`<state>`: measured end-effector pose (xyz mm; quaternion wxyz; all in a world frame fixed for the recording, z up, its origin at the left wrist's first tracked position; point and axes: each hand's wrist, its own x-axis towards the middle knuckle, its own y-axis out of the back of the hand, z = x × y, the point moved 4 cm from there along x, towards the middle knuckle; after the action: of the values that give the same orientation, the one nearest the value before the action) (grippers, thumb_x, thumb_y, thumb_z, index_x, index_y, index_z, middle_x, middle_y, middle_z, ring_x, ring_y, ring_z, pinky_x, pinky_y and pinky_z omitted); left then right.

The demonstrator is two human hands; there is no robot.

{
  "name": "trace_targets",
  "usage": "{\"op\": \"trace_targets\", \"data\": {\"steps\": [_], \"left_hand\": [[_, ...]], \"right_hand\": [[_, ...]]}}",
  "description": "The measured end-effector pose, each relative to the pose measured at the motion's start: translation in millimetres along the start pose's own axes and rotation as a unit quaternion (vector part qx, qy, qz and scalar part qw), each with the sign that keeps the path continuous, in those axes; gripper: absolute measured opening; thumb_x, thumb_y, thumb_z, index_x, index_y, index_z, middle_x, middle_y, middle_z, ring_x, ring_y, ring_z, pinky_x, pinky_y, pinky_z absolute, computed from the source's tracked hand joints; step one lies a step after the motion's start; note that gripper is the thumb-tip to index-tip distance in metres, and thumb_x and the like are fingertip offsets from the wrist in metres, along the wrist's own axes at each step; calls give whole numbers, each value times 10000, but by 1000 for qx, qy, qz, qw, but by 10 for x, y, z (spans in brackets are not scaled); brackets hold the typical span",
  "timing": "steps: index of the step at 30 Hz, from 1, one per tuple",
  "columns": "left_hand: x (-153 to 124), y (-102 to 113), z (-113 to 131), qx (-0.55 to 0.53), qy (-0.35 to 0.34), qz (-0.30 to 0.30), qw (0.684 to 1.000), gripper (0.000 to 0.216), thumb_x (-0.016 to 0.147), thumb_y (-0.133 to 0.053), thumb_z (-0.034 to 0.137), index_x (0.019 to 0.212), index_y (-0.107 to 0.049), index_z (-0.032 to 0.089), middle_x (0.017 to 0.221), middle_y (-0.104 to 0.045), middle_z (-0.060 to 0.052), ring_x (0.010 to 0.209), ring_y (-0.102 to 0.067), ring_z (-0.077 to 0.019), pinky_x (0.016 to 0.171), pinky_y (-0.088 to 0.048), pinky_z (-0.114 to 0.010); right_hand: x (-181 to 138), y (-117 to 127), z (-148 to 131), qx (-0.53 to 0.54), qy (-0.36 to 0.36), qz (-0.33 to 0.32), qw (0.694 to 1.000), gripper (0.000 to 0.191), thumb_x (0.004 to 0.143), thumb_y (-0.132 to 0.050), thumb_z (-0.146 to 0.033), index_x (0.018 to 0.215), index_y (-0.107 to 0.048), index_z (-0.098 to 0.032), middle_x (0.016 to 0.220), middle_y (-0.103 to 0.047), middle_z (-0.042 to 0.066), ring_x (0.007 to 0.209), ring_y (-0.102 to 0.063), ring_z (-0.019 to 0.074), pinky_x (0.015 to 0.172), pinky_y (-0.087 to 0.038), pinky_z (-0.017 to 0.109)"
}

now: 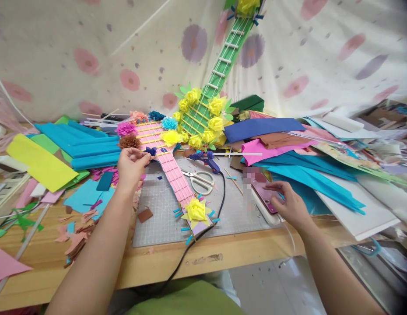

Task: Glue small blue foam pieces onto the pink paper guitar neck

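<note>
My left hand pinches a small dark blue paper flower at the edge of a pink paper guitar. Paper flowers in pink, brown, orange, blue and yellow ring the guitar's body, and a yellow flower sits on its head. My right hand hovers at a phone, its fingers apart and a fingertip over or on the screen. Whether it touches the glass I cannot tell. The phone lies on a white object at the right of the grey cutting mat.
Behind the pink guitar stands a green one with yellow flowers. A blue glue gun with a black cord and scissors lie on the mat. Crepe paper and paper scraps cover the left; more coloured paper is piled right.
</note>
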<state>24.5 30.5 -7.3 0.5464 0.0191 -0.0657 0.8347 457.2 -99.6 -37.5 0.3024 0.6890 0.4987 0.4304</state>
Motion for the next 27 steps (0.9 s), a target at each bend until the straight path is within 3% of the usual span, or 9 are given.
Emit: {"op": "trace_targets", "data": {"steps": [7, 13, 17, 27], "left_hand": [[-100, 17, -99, 8, -3, 0, 1000, 319, 557, -652, 178, 765, -412, 212, 645, -572, 54, 592, -625, -111, 644, -507, -260], [-80, 85, -77, 12, -45, 18, 999, 235, 592, -649, 208, 768, -494, 197, 742, -609, 17, 623, -599, -93, 664, -517, -248], [-84, 105, -22, 34, -45, 9, 998, 204, 601, -679, 235, 750, -548, 189, 686, -598, 17, 574, -556, -89, 567, -479, -220], [-162, 319, -102, 23, -44, 18, 999, 190, 604, -715, 193, 732, -575, 198, 684, -617, 11, 644, -587, -114, 679, -485, -272]], "right_hand": [[278, -82, -107, -3, 55, 2, 998, 410, 609, -420, -114, 1003, -455, -223, 1053, -653, 84, 979, -634, 230, 788, -507, 380], [141, 21, -30, -5, 38, 39, 998, 447, 629, -403, -87, 1052, -428, -230, 1061, -660, 75, 1029, -620, 228, 742, -507, 356], [62, 44, -28, -6, 37, 22, 999, 424, 632, -401, -85, 1027, -436, -237, 1015, -687, 57, 980, -632, 228, 737, -500, 358], [-80, -3, 9, -43, 57, -7, 997, 374, 645, -407, -94, 973, -506, -244, 966, -695, 23, 1016, -599, 244, 848, -459, 407]]}}
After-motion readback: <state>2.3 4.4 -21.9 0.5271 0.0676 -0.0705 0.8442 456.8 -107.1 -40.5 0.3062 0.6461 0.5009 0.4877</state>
